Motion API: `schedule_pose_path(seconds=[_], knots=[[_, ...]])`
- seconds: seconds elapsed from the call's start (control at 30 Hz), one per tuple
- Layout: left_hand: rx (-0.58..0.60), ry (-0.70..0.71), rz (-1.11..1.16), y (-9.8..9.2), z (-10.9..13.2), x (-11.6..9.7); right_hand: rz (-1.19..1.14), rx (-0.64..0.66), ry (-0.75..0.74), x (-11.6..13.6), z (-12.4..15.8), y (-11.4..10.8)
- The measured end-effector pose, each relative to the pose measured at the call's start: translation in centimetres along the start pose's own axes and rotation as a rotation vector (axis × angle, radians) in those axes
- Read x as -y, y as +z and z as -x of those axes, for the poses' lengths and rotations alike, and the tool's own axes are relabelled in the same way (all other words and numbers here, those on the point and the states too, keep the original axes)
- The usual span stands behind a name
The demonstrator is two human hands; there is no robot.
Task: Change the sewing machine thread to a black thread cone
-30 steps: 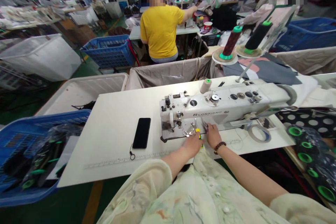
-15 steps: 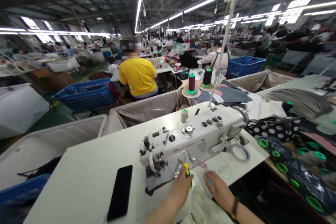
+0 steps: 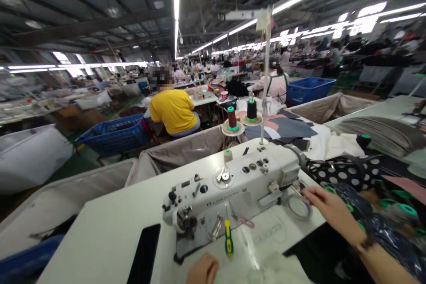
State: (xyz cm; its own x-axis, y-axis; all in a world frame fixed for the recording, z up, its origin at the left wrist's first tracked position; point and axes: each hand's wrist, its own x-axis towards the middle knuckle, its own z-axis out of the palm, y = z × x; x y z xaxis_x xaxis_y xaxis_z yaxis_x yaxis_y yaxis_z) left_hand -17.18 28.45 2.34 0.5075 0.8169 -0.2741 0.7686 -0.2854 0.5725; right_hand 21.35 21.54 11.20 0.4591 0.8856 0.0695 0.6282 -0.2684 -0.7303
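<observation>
A white sewing machine [image 3: 233,191] stands on the white table [image 3: 100,235]. A yellow and green screwdriver [image 3: 228,238] lies loose on the table in front of the needle area. My left hand [image 3: 203,270] rests just below it at the frame's bottom edge, not touching it, and its fingers are cut off. My right hand [image 3: 324,204] reaches out to the right with fingers stretched, its tips at a roll of tape [image 3: 297,207] by the machine's right end. Small pink snips [image 3: 246,221] lie under the machine arm.
A black phone [image 3: 144,255] lies left of the machine. Two thread cones [image 3: 232,117] stand on a stand behind it. Polka-dot fabric [image 3: 346,171] and a bag of green-cored cones [image 3: 382,217] crowd the right. A person in yellow [image 3: 173,111] sits ahead beside a blue basket [image 3: 113,133].
My left hand let go of the screwdriver, which now lies on the table. My right hand moved from the needle area out to the tape roll. The view tilted upward.
</observation>
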Motion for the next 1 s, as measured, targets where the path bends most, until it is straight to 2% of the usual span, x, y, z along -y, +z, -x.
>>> schedule_pose_path(seconds=[0.07,0.17,0.27,0.33,0.4,0.47,0.53,0.6,0.73,0.83,0.9,1.0], knots=[[-0.048,-0.161,-0.083,1.4,-0.1,-2.0,0.019,0.104,-0.075,1.5,-3.1,-0.3],[-0.054,-0.329,-0.054,4.5,-1.6,-4.3,0.027,0.403,-0.257,3.2,-5.4,2.1],[-0.107,-0.493,-0.049,7.1,-3.1,-5.5,0.046,0.738,-0.459,3.7,-4.4,4.8],[-0.172,-0.574,-0.054,7.9,-3.5,-6.0,0.082,0.911,-0.559,2.9,-3.0,5.5],[-0.241,-0.622,-0.065,8.0,-3.6,-6.4,0.130,1.024,-0.622,1.4,-1.9,5.7],[-0.286,-0.629,-0.075,7.6,-3.8,-6.7,0.183,1.080,-0.654,-0.4,-1.5,5.8],[-0.304,-0.609,-0.085,7.0,-4.3,-6.8,0.245,1.092,-0.668,-1.8,-1.6,6.7],[-0.298,-0.595,-0.096,6.6,-5.0,-6.9,0.305,1.064,-0.683,-2.4,-1.7,8.9],[-0.237,-0.580,-0.126,5.5,-6.1,-7.7,0.345,0.920,-0.765,-1.5,-1.0,15.7],[-0.225,-0.530,-0.167,4.3,-5.7,-8.8,0.383,0.808,-0.771,-0.9,-0.5,20.0],[-0.218,-0.434,-0.185,3.1,-5.0,-9.6,0.393,0.726,-0.773,-1.3,-0.7,21.8],[-0.177,-0.248,-0.196,0.5,-4.1,-11.2,0.373,0.599,-0.767,-2.5,-1.4,22.8]])
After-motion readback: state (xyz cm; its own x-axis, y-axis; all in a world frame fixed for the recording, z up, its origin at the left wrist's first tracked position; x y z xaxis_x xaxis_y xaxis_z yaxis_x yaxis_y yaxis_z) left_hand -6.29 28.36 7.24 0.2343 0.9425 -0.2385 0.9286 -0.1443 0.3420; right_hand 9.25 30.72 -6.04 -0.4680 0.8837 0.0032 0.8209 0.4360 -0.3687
